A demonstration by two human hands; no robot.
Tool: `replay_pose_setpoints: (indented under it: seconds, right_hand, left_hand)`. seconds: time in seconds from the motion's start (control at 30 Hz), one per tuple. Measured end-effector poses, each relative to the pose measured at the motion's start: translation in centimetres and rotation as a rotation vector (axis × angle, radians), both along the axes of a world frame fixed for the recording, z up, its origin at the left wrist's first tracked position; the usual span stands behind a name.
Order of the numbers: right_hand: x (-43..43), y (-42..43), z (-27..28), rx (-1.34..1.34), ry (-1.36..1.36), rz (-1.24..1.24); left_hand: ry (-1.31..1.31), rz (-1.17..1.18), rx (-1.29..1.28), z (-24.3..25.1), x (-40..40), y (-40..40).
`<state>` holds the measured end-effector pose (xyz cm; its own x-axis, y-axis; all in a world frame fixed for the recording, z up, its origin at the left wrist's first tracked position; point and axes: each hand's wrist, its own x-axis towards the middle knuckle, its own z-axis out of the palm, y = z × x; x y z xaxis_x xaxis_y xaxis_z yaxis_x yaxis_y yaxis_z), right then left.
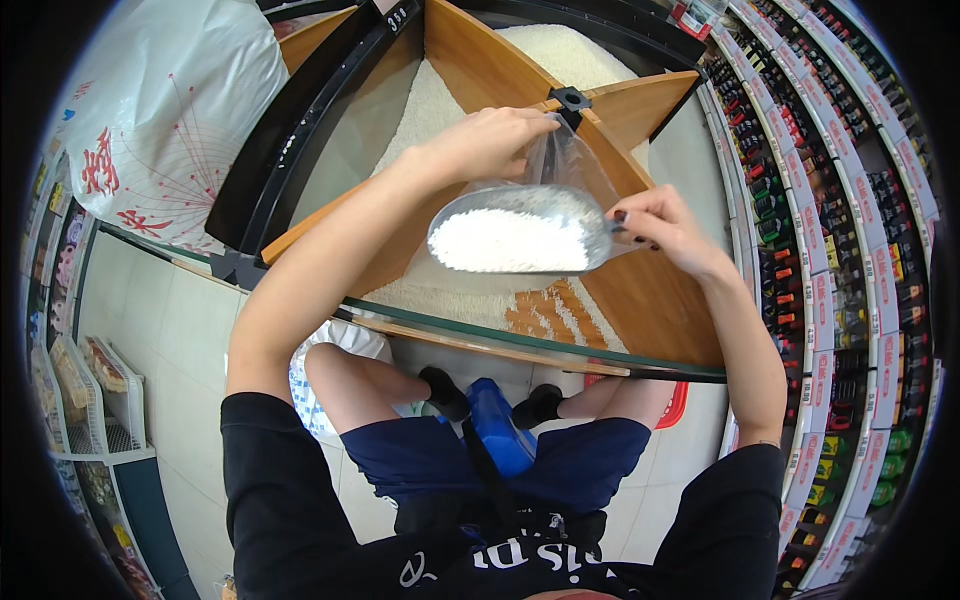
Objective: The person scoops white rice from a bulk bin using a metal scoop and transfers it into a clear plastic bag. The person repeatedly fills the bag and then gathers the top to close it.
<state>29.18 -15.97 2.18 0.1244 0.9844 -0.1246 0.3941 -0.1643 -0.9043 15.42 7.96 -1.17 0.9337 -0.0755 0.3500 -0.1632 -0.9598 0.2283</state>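
Note:
My right hand (667,229) grips the short handle of a shiny scoop (517,196), held level above a wooden bin. White rice grains (510,240) are heaped in the scoop. Up and to its left, my left hand (506,139) pinches a clear thin plastic bag (574,154) near its top. The bag hangs behind the scoop and partly reaches my right hand; whether the scoop touches it, I cannot tell. Below lies the bin compartment (637,300), where loose rice (424,300) is spread thinly and some board shows through.
Wooden dividers (487,52) meet at a black post (570,99); paler grain (562,52) fills a compartment beyond. A glass front edge (480,330) runs before my knees. A large white printed sack (172,120) stands left. Bottle shelves (817,300) line the right. A blue object (495,427) sits between my feet.

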Motion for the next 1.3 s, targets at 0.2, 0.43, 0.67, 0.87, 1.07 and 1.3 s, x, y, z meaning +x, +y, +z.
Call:
replay_pose_setpoints:
  seconds: [0.2, 0.43, 0.67, 0.87, 1.07, 1.3]
  right_hand:
    - [1.2, -1.0, 3.0, 0.132, -0.192, -0.249]
    - [2.1, -1.5, 3.5, 0.159, -0.761, -0.443]
    - [0.9, -0.9, 2.5, 0.142, -0.999, -0.458]
    - [0.4, -0.7, 1.1, 0.142, -1.075, -0.419]
    - [0.2, -0.5, 0.7, 0.152, -1.116, -0.410]
    - [0.1, -0.3, 0.3, 0.202, -1.167, -0.403]
  left_hand:
    - [-0.071, -0.067, -0.065, -0.6, 0.7, 1.0]
    - [0.064, 0.020, -0.007, -0.1, 0.3, 0.2]
    - [0.180, 0.017, -0.010, 0.7, -0.5, -0.3]
    - [0.147, -0.005, -0.010, 0.1, -0.2, -0.2]
    - [0.067, -0.032, 0.021, -0.3, -0.2, 0.2]
    - [0.065, -0.017, 0.009, -0.5, -0.1, 0.2]
